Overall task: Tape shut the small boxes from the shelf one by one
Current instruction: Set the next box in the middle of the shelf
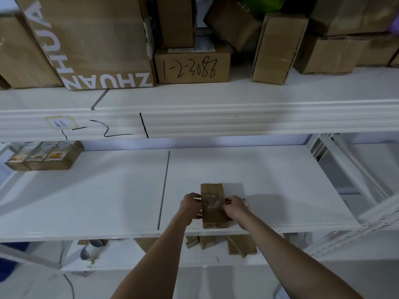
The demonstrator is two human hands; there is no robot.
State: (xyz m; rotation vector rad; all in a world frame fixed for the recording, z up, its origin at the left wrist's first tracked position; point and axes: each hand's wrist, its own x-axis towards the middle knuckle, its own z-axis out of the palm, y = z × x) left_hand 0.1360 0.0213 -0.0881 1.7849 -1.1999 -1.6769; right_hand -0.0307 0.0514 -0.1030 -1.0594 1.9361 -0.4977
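Here the small box [212, 205] lies on the white shelf board [269, 180], between the two hands. The left hand [191, 207] grips its left side with curled fingers. The right hand [235, 207] pinches a strip of clear tape [210, 200] on the top of the box, near its right edge

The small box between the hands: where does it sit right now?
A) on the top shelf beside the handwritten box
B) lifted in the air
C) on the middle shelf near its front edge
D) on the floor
C: the small box rests on the middle shelf near the front lip, with the left hand and right hand on its sides.
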